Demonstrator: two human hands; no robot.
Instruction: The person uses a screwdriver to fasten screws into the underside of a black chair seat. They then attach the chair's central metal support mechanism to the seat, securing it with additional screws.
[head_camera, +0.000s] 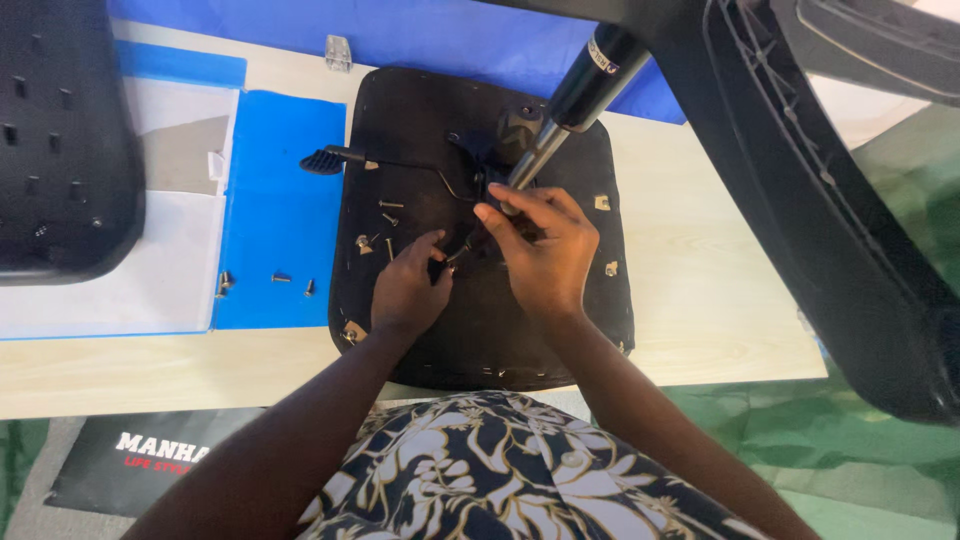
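Two hands work here — a left hand (408, 290) and a right hand (540, 250) — over one upturned seat pad (480, 330). One gas-lift cylinder (575, 100) rises from it, and one lever (322, 160). Three loose screws (281, 278) lie on one blue sheet (280, 140).

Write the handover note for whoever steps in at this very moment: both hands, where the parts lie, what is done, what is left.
Left hand: grip closed on a small dark tool, tip at the mechanism plate.
Right hand: fingers resting on the plate's near edge, at the foot of the gas cylinder.
Parts: upturned black seat base lies flat on the table, lever handle sticking out to the left. Loose screws on the seat; more screws on the blue sheet.
Done: plate sits on the seat, cylinder stands in it.
Left: loose screws not yet in; which holes are filled cannot be told.
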